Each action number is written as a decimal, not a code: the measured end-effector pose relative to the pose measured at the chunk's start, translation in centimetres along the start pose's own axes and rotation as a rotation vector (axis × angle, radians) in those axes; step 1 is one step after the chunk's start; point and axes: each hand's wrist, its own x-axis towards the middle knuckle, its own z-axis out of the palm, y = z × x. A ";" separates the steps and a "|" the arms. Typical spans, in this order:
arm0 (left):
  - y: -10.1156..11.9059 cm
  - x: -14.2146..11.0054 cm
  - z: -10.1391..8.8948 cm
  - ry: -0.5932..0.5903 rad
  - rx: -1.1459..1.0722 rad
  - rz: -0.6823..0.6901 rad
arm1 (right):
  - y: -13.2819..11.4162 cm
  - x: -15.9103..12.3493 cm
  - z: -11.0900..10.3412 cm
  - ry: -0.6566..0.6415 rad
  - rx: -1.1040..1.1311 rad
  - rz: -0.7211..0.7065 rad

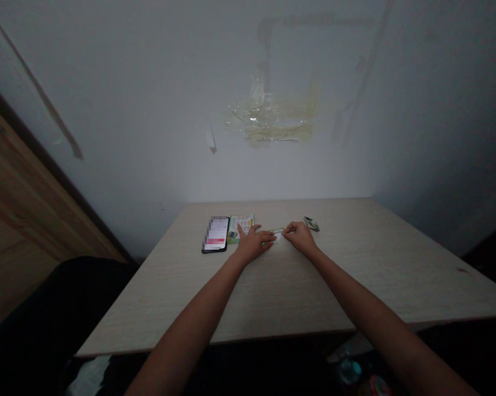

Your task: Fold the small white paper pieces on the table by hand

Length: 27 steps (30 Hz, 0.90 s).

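A black-edged phone [215,235] with a lit, mostly white screen carrying a reddish band lies face up on the pale wood-grain table [273,297]. Directly to the right of the phone, close against its edge, is a flat printed sheet [242,223], coloured white, green and yellow. The left hand [251,244] is palm down just right of the phone, partly over that sheet, its fingers spread wide; some of its fingers reach onto the left end of a small, thin, pale piece with a yellow-green strip [277,231], and it appears to press this rather than grip it. That piece lies on the table farther right of the phone, between the two hands; its material is too small to make out. The right hand [299,235], farther still to the right of the phone, is mostly closed, with its fingertips drawn together at the piece's right end, seemingly in a pinch. Well to the right of the phone, just beyond the right hand, sits a small dark-and-pale crumpled-looking scrap [312,224]. Behind the phone rises a greyish-white wall [149,110], with yellowed, shiny clear tape [279,122] stuck on it, above and to the right of the phone.
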 end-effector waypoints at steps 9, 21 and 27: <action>0.4 -0.1 -0.4 -0.009 0.018 0.001 | -0.4 0.3 -0.4 0.083 -0.139 0.012; 0.4 -0.2 -0.3 0.013 0.013 0.010 | 0.3 0.3 -0.5 0.102 0.147 0.010; 0.5 -0.2 -0.4 0.010 0.016 0.015 | 0.4 0.5 -0.4 0.070 0.072 -0.040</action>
